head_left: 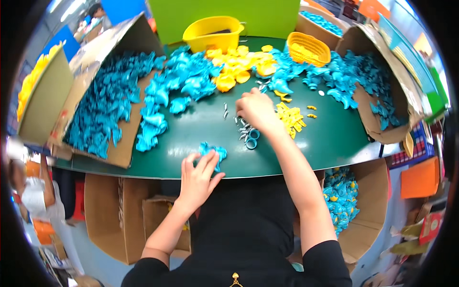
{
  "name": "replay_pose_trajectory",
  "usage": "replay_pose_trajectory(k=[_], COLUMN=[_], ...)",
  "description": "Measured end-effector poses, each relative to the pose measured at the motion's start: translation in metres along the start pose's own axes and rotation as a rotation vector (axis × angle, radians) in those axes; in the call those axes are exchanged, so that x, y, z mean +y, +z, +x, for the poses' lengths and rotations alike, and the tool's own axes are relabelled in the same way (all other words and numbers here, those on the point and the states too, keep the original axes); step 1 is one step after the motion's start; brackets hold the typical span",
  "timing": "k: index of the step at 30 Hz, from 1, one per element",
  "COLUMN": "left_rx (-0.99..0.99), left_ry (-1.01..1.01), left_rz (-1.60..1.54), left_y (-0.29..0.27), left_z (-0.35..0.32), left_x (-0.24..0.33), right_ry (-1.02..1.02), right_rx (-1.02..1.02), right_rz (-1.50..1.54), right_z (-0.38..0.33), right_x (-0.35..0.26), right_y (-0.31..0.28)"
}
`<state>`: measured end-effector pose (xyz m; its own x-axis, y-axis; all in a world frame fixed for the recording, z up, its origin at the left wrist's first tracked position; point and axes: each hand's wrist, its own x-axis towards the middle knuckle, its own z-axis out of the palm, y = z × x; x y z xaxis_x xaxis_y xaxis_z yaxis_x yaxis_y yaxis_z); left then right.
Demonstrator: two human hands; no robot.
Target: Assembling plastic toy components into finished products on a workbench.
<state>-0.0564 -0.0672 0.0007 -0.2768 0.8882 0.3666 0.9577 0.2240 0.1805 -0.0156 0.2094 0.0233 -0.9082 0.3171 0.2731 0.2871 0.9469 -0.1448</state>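
Note:
My left hand [198,179] is by the table's near edge, its fingers spread and its thumb apart. Its fingertips touch a blue moulded plastic piece [221,152], partly covered by the fingers. Further in, my right hand [256,109] is curled with the fingers pinched downward beside scattered small silver metal pins [245,130]; the fingertips hide whatever is between them. Two blue rings [251,143] lie just nearer than the pins. Small yellow plastic pieces [290,118] are heaped right of the right wrist.
Piles of blue pieces [186,76] and rounded yellow pieces [234,67] line the back of the green table [191,134]. Cardboard boxes of blue parts [103,107] flank both sides. A yellow tub [213,40] and yellow basket [308,55] stand behind. Below right, a box holds blue-and-yellow pieces [342,198].

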Motion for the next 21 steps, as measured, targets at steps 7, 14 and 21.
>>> replay_pose_trajectory(k=[7, 14, 21], left_rx=[0.114, 0.149, 0.257], left_ry=[0.239, 0.447, 0.549], left_rz=[-0.102, -0.293, -0.244], left_y=[0.019, 0.046, 0.073], left_z=[-0.02, 0.046, 0.053], left_x=[0.018, 0.088, 0.094], right_ry=[-0.025, 0.591, 0.839], right_rx=[0.319, 0.299, 0.244], right_rz=[0.224, 1.228, 1.476], right_z=[-0.021, -0.172, -0.251], right_x=[-0.003, 0.0, -0.004], right_y=[0.01, -0.058, -0.034])
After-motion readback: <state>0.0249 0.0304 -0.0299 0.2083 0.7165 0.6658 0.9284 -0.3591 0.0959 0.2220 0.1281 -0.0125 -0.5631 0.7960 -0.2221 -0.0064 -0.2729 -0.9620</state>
